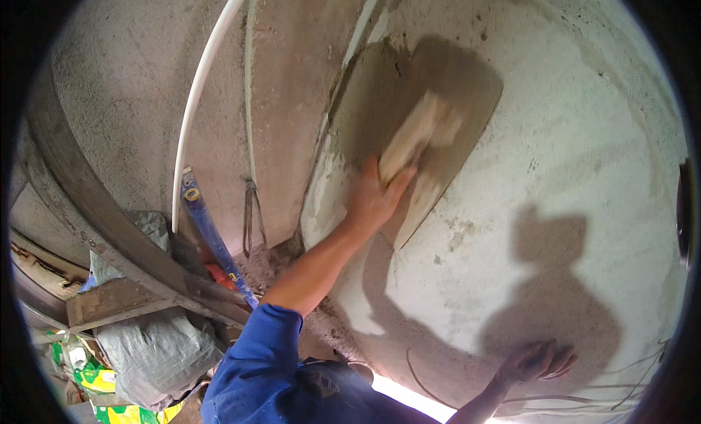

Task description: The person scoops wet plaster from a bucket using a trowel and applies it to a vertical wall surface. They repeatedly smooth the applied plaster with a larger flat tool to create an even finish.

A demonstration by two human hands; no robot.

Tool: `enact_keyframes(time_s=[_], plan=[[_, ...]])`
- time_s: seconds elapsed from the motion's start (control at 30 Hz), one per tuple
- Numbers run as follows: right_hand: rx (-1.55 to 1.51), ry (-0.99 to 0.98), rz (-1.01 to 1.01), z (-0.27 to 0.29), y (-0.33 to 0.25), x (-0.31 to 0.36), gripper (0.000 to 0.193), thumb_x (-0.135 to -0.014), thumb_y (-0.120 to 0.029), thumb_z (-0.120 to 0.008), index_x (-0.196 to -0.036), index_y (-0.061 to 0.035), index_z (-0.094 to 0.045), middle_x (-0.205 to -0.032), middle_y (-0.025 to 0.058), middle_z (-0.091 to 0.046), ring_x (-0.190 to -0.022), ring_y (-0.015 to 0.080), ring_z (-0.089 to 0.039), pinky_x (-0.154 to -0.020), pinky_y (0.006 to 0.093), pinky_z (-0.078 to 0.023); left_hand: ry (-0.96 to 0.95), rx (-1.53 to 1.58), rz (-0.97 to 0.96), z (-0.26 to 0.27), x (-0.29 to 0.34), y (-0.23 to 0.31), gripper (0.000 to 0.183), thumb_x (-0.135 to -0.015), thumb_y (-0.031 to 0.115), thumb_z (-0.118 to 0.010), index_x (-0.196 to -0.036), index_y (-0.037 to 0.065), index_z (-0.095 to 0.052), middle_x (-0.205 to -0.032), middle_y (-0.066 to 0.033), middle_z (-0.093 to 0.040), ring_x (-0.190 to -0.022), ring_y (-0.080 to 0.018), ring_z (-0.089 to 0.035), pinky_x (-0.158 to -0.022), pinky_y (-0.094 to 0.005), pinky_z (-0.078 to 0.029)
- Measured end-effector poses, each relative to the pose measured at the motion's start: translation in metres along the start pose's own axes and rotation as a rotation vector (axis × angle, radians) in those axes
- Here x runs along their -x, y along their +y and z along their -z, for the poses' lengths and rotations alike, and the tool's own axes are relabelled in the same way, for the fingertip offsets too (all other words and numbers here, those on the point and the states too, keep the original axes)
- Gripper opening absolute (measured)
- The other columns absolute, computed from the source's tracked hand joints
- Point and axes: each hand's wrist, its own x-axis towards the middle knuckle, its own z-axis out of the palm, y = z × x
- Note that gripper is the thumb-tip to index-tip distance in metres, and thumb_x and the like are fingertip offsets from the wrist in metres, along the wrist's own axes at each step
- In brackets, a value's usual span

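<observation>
My left hand [376, 198] is raised against the wall, its fingers wrapped round the pale, blurred handle of what looks like a wooden plastering float [410, 136]. Around the float lies a dark patch [456, 66], partly shadow or damp plaster; I cannot tell how much is which. Low on the right, my right hand [540, 360] hangs in front of the pale wall [475, 278]. Its fingers are loosely bent and apart, with nothing visible in them. The left forearm comes out of a blue sleeve.
A white pipe [191, 110] and a blue spirit level [212, 223] stand to the left. Beyond them are a curved dark beam [95, 212], a grey sack [157, 355] and green-yellow bags [95, 376]. A wire loop [253, 216] hangs nearby; thin cables [562, 398] run lower right.
</observation>
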Motion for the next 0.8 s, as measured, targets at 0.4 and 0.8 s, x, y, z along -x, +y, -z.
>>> enact_keyframes(time_s=[0.4, 0.8], plan=[[-0.017, 0.021, 0.025, -0.001, 0.010, 0.003, 0.032, -0.106, -0.026, -0.052, -0.133, -0.0094, -0.056, -0.151, 0.0161, -0.049, -0.146, 0.0401, -0.039, -0.115, 0.0589, -0.031, -0.107, 0.033, 0.109, -0.012, 0.064, -0.050, 0.054, -0.089, 0.038, -0.079, -0.121, 0.000, -0.057, -0.105, -0.0226, -0.071, -0.098, -0.0370, -0.072, -0.082, -0.0434, -0.057], [0.013, 0.036, 0.024, -0.004, 0.005, 0.000, 0.031, -0.107, -0.028, -0.051, -0.133, -0.0106, -0.055, -0.148, 0.0160, -0.051, -0.144, 0.0415, -0.041, -0.116, 0.0625, -0.035, -0.015, 0.014, -0.138, 0.000, -0.045, 0.065, 0.058, -0.092, 0.044, -0.076, -0.122, -0.003, -0.060, -0.103, -0.0191, -0.072, -0.094, -0.0281, -0.071, -0.083, -0.0400, -0.057]])
